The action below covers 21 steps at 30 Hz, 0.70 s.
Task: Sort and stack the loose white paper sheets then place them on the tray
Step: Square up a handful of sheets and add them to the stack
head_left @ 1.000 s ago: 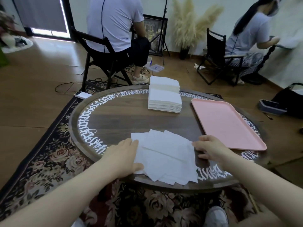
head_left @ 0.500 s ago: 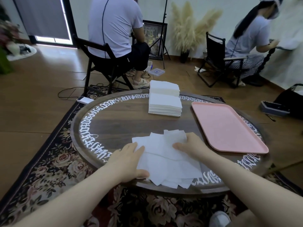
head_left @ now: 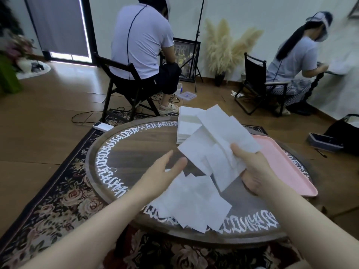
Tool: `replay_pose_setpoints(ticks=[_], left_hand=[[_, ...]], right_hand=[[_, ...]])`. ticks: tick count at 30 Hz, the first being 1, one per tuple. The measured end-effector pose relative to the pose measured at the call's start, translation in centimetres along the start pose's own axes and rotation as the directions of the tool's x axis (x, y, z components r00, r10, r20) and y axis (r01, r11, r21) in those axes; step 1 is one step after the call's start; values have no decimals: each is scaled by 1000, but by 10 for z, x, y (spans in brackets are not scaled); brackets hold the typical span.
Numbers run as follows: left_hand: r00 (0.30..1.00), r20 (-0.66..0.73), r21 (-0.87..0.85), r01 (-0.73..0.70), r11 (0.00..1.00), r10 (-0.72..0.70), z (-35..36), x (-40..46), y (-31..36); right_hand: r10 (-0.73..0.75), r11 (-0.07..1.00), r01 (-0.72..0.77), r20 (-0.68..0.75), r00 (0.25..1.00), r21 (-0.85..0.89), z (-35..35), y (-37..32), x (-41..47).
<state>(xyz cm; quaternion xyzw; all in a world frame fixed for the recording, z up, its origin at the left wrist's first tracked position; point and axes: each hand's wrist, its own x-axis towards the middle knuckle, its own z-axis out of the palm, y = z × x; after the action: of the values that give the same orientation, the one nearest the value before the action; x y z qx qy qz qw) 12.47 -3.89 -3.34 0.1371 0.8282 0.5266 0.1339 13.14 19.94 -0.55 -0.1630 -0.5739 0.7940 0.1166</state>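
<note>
My left hand (head_left: 165, 171) hovers with fingers loose and holding nothing above the sheets on the table (head_left: 196, 202) that lie fanned at the near edge of the tabletop (head_left: 136, 152). My right hand (head_left: 252, 171), flat on the pile half a second ago, now grips a lifted bunch of sheets (head_left: 219, 144), so gathering has begun but nothing is squared. The pink tray (head_left: 287, 167) at the right edge holds nothing yet; the white ornamental lettering (head_left: 108, 171) round the rim is unreadable to me.
</note>
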Motion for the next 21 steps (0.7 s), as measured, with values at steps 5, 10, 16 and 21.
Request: replay_pose_setpoints(ticks=[5, 10, 16, 21], left_hand=[[997, -6, -593, 54, 804, -71, -2, 6, 33], [958, -257, -583, -50, 811, -125, 2, 18, 34], [932, -360, -544, -176, 820, -39, -7, 27, 31], [920, -371, -501, -312, 807, 126, -3, 29, 28]], right_hand=[[43, 993, -22, 187, 981, -113, 15, 1, -19], [105, 990, -69, 326, 940, -120, 19, 5, -27], [66, 946, 48, 337, 939, -319, 13, 3, -22], [13, 955, 85, 323, 946, -286, 15, 5, -20]])
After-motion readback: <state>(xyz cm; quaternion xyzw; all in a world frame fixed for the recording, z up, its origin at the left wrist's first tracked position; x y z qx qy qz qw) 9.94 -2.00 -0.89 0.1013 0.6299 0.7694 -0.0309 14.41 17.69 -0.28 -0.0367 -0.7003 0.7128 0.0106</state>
